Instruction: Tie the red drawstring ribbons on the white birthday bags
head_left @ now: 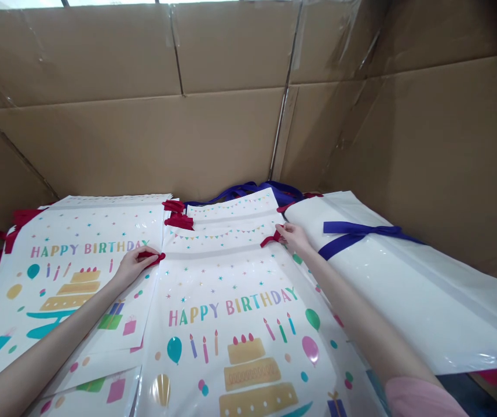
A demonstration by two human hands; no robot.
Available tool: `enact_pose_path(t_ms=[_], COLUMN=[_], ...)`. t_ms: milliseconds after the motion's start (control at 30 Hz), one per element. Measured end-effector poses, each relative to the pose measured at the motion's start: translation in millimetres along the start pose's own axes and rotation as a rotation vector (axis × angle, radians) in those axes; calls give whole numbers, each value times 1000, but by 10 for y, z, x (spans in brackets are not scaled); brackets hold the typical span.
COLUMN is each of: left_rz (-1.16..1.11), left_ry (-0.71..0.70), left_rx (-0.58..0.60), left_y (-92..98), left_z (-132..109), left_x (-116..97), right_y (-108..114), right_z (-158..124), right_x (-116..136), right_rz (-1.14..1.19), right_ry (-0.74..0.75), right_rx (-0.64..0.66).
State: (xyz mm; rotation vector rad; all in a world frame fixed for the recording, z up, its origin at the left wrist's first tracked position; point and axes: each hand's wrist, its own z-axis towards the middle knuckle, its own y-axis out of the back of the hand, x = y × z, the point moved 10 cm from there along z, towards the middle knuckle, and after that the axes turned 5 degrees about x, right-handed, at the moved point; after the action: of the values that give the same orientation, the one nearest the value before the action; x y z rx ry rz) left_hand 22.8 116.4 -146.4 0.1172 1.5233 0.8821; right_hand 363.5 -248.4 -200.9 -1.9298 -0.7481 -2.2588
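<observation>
A white plastic gift bag (231, 313) printed "HAPPY BIRTHDAY" with a cake and candles lies flat in front of me. My left hand (133, 265) pinches the red ribbon drawstring (155, 255) at the bag's upper left corner. My right hand (294, 236) pinches the red ribbon (271, 239) at its upper right corner. Both arms reach forward over the bag. More bags of the same print lie stacked under and behind it.
A second stack of birthday bags (57, 272) lies to the left with red ribbons (20, 220) at its edge. On the right sits a pile of white bags (405, 284) with blue ribbon (357, 231). Cardboard walls (153, 127) enclose everything.
</observation>
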Motion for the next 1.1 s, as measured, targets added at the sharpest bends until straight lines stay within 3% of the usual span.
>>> enact_pose_path(t_ms=[133, 367, 533, 867, 1100], left_rz=[2, 16, 12, 43, 30], left_ry=[1, -19, -29, -23, -38], left_rx=[6, 2, -5, 6, 5], left_y=[-5, 2, 4, -5, -6], left_z=[2, -12, -18, -5, -15], left_x=[10, -37, -65, -21, -35], right_y=[77, 202, 76, 54, 98], right_z=[17, -201, -307, -294, -201], right_x=[-72, 179, 151, -93, -104], right_rz=[-40, -559, -706, -445, -367], right_ry=[-21, 174, 243, 97, 56], right_rx=[-39, -230, -169, -44, -62])
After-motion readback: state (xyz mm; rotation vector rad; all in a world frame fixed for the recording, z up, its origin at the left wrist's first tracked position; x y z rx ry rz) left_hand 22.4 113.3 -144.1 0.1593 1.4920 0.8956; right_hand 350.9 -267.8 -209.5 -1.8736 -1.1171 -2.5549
